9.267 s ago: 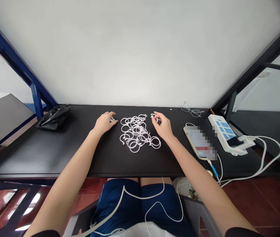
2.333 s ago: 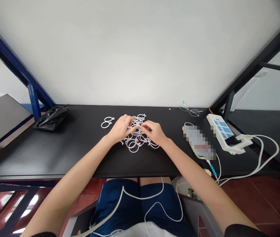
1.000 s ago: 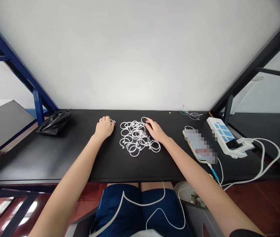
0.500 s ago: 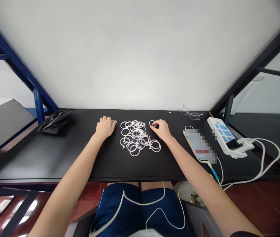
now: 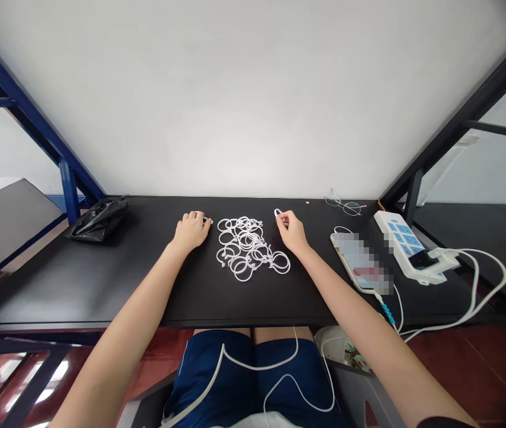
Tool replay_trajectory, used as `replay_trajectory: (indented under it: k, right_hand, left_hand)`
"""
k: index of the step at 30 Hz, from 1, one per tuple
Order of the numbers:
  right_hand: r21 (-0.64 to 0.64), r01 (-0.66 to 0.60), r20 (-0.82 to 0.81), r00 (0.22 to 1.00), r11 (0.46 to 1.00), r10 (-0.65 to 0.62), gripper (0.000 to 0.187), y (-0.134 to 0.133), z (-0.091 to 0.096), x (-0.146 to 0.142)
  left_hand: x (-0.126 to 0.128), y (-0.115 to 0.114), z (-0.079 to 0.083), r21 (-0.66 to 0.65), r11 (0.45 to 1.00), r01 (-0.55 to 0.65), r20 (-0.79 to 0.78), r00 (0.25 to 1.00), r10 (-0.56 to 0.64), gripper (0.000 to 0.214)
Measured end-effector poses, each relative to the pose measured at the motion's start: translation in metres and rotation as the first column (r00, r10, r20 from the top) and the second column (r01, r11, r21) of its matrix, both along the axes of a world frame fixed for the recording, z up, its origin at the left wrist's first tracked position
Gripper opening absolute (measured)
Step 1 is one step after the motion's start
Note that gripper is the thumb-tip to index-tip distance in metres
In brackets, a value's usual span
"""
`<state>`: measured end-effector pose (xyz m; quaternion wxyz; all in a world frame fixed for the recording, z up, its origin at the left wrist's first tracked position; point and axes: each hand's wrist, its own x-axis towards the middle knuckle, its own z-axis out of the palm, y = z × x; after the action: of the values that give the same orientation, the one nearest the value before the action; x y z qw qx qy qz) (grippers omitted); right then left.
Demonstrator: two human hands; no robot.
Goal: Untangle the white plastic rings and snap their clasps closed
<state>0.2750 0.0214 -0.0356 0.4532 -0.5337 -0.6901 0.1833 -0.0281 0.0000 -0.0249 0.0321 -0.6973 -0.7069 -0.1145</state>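
Observation:
A loose heap of several white plastic rings (image 5: pixel 248 246) lies on the black table (image 5: pixel 101 279) in front of me. My right hand (image 5: pixel 293 230) is just right of the heap, lifted a little, its fingers pinched on a single white ring (image 5: pixel 277 213). My left hand (image 5: pixel 192 229) rests on the table left of the heap, fingers curled over white rings that show only at its fingertips (image 5: pixel 209 221).
A black plastic bag (image 5: pixel 97 217) lies at the far left. On the right are a phone (image 5: pixel 360 260) with a cable, a white power strip (image 5: pixel 407 244) with white cords, and a pair of glasses (image 5: pixel 344 205) near the wall.
My right hand has pulled one ring out of the heap's right side and lifted it off the table. My left hand has stayed on the rings at the left.

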Motion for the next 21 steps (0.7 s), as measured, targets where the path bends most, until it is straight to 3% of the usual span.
replay_trajectory:
  k: [11, 21]
  right_hand:
    - [-0.017, -0.013, -0.13, 0.991, 1.0, 0.011, 0.024, -0.007, 0.008, -0.005]
    - [-0.024, -0.029, -0.214, 0.977, 0.999, 0.023, 0.036, -0.008, 0.009, -0.006]
  left_hand:
    - [-0.002, 0.005, -0.006, -0.029, 0.999, 0.038, 0.078, 0.996, -0.036, 0.06]
    - [-0.007, 0.01, -0.013, -0.015, 0.993, 0.119, 0.043, 0.992, -0.119, 0.045]
